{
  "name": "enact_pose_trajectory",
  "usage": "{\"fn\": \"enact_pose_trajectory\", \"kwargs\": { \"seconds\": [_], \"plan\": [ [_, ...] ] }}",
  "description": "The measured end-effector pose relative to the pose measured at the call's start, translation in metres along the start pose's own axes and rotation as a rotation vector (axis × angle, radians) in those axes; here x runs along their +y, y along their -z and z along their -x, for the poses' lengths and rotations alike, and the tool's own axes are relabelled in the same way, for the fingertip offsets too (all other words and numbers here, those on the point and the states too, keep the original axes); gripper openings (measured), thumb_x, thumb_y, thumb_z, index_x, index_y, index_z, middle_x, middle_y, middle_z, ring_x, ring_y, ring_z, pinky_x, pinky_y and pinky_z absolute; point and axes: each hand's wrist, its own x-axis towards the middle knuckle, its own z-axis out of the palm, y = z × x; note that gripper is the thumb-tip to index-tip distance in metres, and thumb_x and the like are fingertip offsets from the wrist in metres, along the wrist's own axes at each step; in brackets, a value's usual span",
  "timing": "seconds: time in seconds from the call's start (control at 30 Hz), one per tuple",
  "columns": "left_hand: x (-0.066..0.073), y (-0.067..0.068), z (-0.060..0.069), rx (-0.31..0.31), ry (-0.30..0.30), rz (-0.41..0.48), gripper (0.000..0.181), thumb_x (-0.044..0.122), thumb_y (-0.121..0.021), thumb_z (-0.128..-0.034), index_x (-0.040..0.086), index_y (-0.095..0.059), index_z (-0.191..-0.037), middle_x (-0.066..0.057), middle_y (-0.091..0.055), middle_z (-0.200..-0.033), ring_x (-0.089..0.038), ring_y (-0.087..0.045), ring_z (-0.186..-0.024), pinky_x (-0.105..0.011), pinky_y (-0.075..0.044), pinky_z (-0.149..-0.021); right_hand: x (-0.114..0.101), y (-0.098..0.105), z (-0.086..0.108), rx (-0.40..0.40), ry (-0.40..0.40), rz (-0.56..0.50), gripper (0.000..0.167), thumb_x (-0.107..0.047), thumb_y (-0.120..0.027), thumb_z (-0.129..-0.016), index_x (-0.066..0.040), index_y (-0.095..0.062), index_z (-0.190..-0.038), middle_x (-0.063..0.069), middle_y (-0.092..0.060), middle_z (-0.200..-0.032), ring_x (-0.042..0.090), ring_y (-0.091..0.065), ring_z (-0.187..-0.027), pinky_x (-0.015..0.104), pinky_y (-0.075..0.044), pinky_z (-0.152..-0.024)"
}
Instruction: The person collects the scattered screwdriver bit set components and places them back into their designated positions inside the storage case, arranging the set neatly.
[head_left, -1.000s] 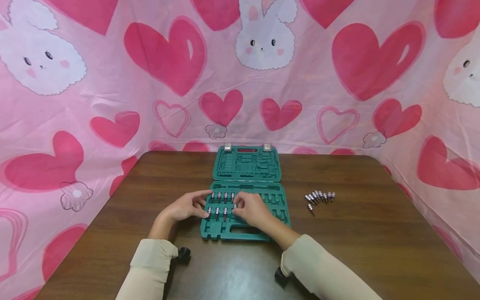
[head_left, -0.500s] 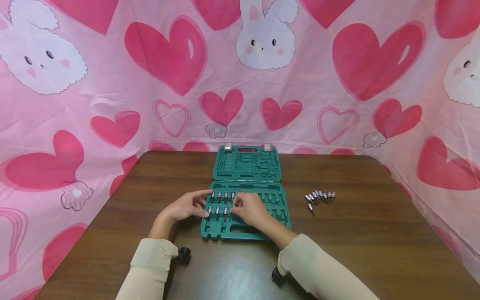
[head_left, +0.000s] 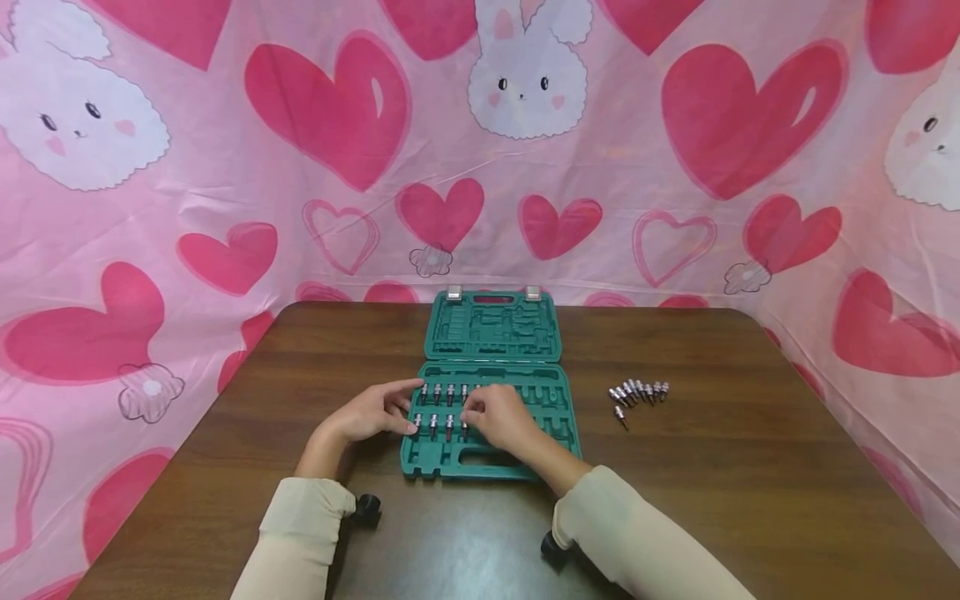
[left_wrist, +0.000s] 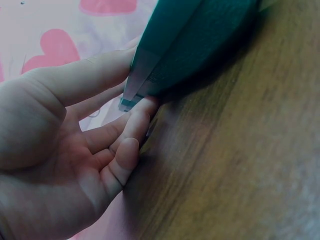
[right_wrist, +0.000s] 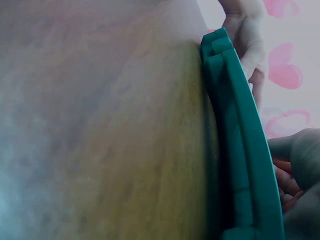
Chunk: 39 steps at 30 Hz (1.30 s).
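A green case (head_left: 435,461) lies unfolded on the table, with bit sockets (head_left: 450,394) standing in two rows on its left side. The left hand (head_left: 367,414) rests at the case's left edge, thumb and fingers spread along it; the left wrist view shows that hand (left_wrist: 65,135) touching the case's side (left_wrist: 175,55). Over the lower row, the right hand (head_left: 501,418) pinches a bit socket (head_left: 464,429) at the fourth place from the left. In the right wrist view the right hand (right_wrist: 300,170) is partly cut off behind the case edge (right_wrist: 245,140), its fingertips hidden.
On the brown table (head_left: 697,467) to the right of the case lies a cluster of bit sockets (head_left: 637,392), with a single one (head_left: 620,417) just in front. The case's lid (head_left: 492,329) lies folded back near the table's far edge. A pink curtain (head_left: 525,175) hangs behind.
The right hand has shifted slightly left and toward the person, and the bit socket at its fingertips now shows in the lower row. The left hand has stayed in place.
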Motion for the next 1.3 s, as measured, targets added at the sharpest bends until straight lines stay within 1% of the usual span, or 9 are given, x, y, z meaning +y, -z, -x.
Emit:
{"fn": "enact_pose_trajectory", "kwargs": {
  "seconds": [0.2,0.4,0.47,0.63,0.87,1.1,1.3],
  "plan": [
    [0.0012,0.0002,-0.0004,0.005,0.003,-0.01,0.076,0.016,-0.079,-0.0822,0.009,-0.042,-0.148,-0.013,-0.059,-0.109,-0.024,-0.059,-0.086,-0.036,-0.052,-0.076,-0.0012,0.0021,-0.0026,0.0,-0.005,0.014,0.015,-0.019,-0.073,-0.089,-0.018,-0.072,-0.074,-0.011,-0.059,-0.067,0.009,-0.053,-0.066,0.028,-0.045,-0.06],
    [0.0008,0.0007,0.0,0.009,0.005,-0.008,0.076,0.016,-0.079,-0.0823,0.009,-0.042,-0.148,-0.014,-0.059,-0.109,-0.023,-0.06,-0.085,-0.036,-0.051,-0.076,-0.0036,0.0048,-0.0071,-0.027,0.011,0.066,0.018,-0.02,-0.076,-0.086,-0.017,-0.07,-0.07,-0.011,-0.06,-0.066,0.009,-0.052,-0.064,0.028,-0.044,-0.06],
    [0.0006,0.0007,-0.0002,0.011,0.004,-0.005,0.076,0.016,-0.079,-0.0822,0.009,-0.042,-0.148,-0.014,-0.059,-0.109,-0.023,-0.06,-0.085,-0.036,-0.052,-0.076,-0.0042,0.0059,-0.0083,-0.036,0.005,0.073,0.019,-0.02,-0.076,-0.086,-0.017,-0.069,-0.068,-0.01,-0.059,-0.066,0.009,-0.051,-0.063,0.028,-0.043,-0.059],
    [-0.0007,0.0011,-0.0008,0.016,0.003,0.0,0.077,0.016,-0.08,-0.0818,0.009,-0.041,-0.148,-0.014,-0.059,-0.11,-0.023,-0.06,-0.086,-0.035,-0.052,-0.076,-0.0056,0.0075,-0.009,-0.042,-0.012,0.056,0.02,-0.019,-0.077,-0.085,-0.017,-0.067,-0.068,-0.01,-0.058,-0.066,0.009,-0.051,-0.064,0.028,-0.043,-0.06],
    [-0.0023,0.002,-0.0002,0.012,-0.001,0.004,0.077,0.016,-0.08,-0.0815,0.007,-0.041,-0.148,-0.015,-0.059,-0.108,-0.023,-0.06,-0.084,-0.034,-0.052,-0.075,-0.0048,0.0046,-0.0084,-0.018,0.02,0.054,0.017,-0.015,-0.077,-0.084,-0.017,-0.066,-0.071,-0.008,-0.055,-0.063,0.009,-0.05,-0.06,0.028,-0.043,-0.058],
    [-0.0011,0.0011,-0.0003,0.002,0.0,0.013,0.078,0.017,-0.08,-0.0813,0.008,-0.041,-0.148,-0.014,-0.059,-0.107,-0.024,-0.06,-0.084,-0.036,-0.052,-0.074,-0.0014,0.0029,-0.0041,0.0,0.008,0.036,0.017,-0.017,-0.076,-0.086,-0.019,-0.065,-0.073,-0.007,-0.054,-0.063,0.01,-0.049,-0.059,0.028,-0.042,-0.056],
    [-0.0031,0.0007,-0.0003,0.004,-0.002,-0.002,0.077,0.016,-0.08,-0.0816,0.008,-0.041,-0.148,-0.014,-0.059,-0.107,-0.024,-0.059,-0.085,-0.034,-0.052,-0.074,0.0036,0.0016,-0.0005,-0.007,0.027,-0.003,0.012,-0.019,-0.076,-0.086,-0.018,-0.068,-0.077,-0.007,-0.055,-0.063,0.01,-0.049,-0.059,0.027,-0.041,-0.055]
  ]
}}
